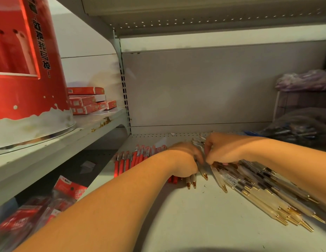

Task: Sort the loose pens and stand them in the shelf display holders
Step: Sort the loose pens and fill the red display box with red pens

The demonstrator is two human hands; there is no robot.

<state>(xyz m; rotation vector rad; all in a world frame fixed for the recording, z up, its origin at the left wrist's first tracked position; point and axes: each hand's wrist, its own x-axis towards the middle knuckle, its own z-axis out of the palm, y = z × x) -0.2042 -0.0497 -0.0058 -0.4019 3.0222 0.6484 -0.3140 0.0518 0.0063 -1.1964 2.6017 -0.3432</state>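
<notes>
Clear pens (249, 186) are fanned on the shelf (195, 224) under the right grip (223, 149), which is curled around several. Two more are clamped in the left grip (185, 161), beside red pens (133, 159)

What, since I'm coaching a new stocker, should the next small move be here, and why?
Probably slide the two stray pens under the left hand to the right, into the heap of gold-tipped pens. They have gold tips too, yet they lie against the red pens, so the kinds are mixed there. The right hand seems to pinch pens of that heap.
</notes>
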